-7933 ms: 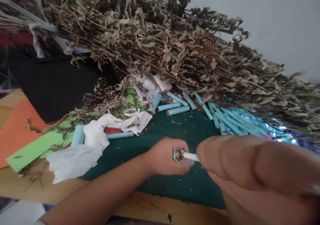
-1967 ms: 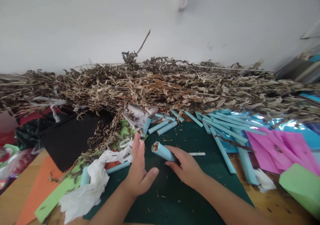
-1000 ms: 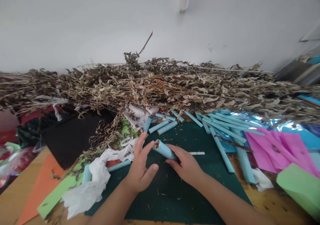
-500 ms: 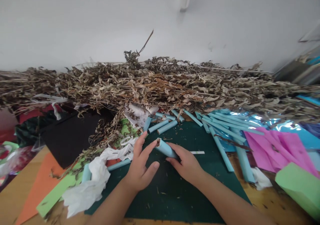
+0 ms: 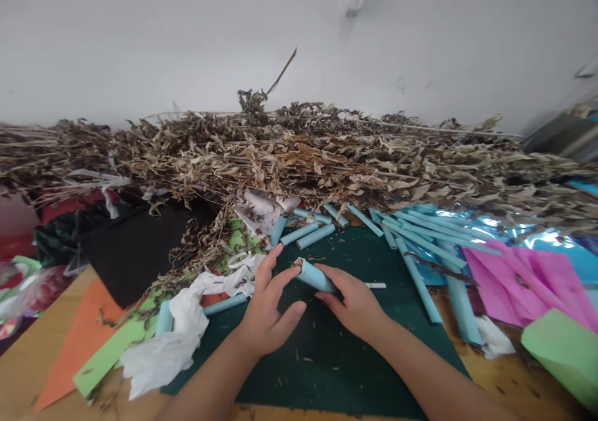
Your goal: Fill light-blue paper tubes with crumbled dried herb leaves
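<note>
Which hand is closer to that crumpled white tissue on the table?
The left hand. It sits just right of the crumpled white tissue, fingertips at the blue paper tube. The right hand grips that tube farther right.

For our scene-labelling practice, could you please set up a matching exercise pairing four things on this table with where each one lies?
Things:
1. blue paper tube
2. crumpled white paper
3. pink sheets
4. dried leaf pile

Places:
a. along the wall at the back
b. at the right, on shiny blue foil
c. held in the right hand, the left hand at its open end
d. left of the green mat

Pairs: 1-c, 2-d, 3-b, 4-a
</note>
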`<state>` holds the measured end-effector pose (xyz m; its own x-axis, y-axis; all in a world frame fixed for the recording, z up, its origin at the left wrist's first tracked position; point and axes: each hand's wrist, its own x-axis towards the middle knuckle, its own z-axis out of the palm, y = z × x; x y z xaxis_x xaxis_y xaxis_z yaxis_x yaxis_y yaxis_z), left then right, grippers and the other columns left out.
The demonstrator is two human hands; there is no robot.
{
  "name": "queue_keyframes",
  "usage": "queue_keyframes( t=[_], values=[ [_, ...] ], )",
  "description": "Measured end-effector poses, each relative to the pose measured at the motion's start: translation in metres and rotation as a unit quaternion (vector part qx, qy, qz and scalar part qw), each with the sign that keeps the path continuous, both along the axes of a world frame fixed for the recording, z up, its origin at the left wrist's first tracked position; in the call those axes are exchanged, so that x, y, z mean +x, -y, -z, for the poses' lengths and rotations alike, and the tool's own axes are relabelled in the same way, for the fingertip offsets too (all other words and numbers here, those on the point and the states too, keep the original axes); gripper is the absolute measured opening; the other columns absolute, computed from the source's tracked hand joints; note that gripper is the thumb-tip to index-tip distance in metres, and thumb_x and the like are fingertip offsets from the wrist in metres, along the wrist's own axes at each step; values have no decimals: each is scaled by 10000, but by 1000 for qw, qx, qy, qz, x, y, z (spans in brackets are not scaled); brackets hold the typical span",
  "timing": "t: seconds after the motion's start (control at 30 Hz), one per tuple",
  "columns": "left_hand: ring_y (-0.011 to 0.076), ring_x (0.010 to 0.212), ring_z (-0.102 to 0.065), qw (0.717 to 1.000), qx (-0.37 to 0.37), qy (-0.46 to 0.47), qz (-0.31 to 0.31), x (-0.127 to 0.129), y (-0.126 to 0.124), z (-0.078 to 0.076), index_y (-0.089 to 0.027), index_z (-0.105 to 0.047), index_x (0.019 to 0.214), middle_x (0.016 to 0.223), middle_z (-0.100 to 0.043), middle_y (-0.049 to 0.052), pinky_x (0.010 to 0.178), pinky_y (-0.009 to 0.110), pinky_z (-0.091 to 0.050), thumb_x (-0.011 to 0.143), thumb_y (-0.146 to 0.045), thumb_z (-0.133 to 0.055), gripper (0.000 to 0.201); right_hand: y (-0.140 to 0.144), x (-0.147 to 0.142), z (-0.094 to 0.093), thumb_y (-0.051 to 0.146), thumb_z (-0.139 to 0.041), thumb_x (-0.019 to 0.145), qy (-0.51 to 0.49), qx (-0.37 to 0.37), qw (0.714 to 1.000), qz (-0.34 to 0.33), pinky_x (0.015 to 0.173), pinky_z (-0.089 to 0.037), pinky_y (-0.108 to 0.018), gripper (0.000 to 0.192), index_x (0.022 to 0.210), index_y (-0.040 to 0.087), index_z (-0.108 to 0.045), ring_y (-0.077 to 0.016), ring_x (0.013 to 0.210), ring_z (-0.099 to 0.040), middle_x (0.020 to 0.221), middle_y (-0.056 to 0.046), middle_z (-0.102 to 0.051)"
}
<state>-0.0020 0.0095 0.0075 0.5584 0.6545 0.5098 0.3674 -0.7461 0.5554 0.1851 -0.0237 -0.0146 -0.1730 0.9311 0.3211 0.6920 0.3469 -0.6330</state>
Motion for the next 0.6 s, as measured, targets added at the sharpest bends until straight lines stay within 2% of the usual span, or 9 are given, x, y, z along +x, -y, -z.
queue_keyframes(
  t=[0.23,0.43,0.6],
  values=[
    [286,1230,-152,1000,4,18,-1,0,0,-1,-199,-298,1176,1329,-135,133,960,472,-208,745,-241,-470,466,0,-2,0,236,-474,772,-1,-3,1000,-6,817,-418,-356,388,1148,168,-405,-197,973,-489,1098,-72,-525],
    [291,1229,-158,999,6,46,-2,1,0,2,-202,-329,1119,1330,-119,132,939,467,-251,741,-221,-472,405,0,0,1,226,-483,765,-1,-14,1000,-6,817,-421,-353,401,1155,189,-397,-193,978,-487,1111,-57,-518],
    [285,1224,-175,999,9,44,-9,1,0,2,-191,-374,1063,1327,-128,132,935,456,-271,732,-196,-484,348,1,1,1,242,-474,772,14,6,1000,-8,830,-420,-361,393,1152,166,-410,-196,979,-493,1106,-72,-525]
  ],
)
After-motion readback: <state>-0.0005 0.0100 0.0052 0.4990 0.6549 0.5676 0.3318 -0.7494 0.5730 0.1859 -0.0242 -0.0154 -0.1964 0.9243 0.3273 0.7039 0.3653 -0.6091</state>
